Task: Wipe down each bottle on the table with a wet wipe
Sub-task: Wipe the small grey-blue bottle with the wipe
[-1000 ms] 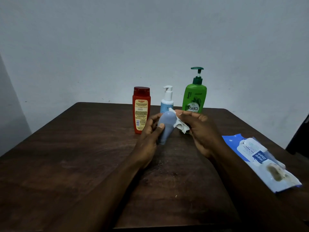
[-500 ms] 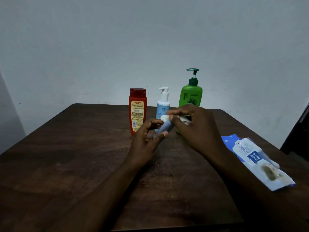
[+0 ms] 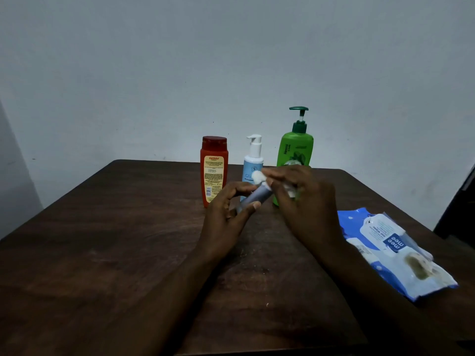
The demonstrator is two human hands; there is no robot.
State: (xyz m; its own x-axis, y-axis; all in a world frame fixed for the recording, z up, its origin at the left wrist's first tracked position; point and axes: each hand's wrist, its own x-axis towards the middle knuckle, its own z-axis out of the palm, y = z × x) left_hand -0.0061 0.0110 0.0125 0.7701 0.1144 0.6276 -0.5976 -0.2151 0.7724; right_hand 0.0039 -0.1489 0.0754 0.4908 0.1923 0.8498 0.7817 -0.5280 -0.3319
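Note:
My left hand [image 3: 226, 222] grips a small grey-blue bottle [image 3: 255, 197], tilted with its top pointing up and away from me. My right hand [image 3: 303, 201] pinches a white wet wipe [image 3: 258, 177] against the bottle's upper end, and part of the wipe [image 3: 291, 192] shows under its fingers. Behind my hands a red bottle [image 3: 214, 168], a light blue pump bottle [image 3: 253, 160] and a green pump bottle [image 3: 295, 147] stand upright in a row on the dark wooden table [image 3: 128, 240].
A blue and white pack of wet wipes [image 3: 393, 247] lies on the table's right side, near the edge. A pale wall rises behind the table. A dark object stands at the far right edge [image 3: 460, 209].
The grey-blue bottle has turned from broad side to narrow side facing me. My right hand has slid the wipe up to the bottle's top end.

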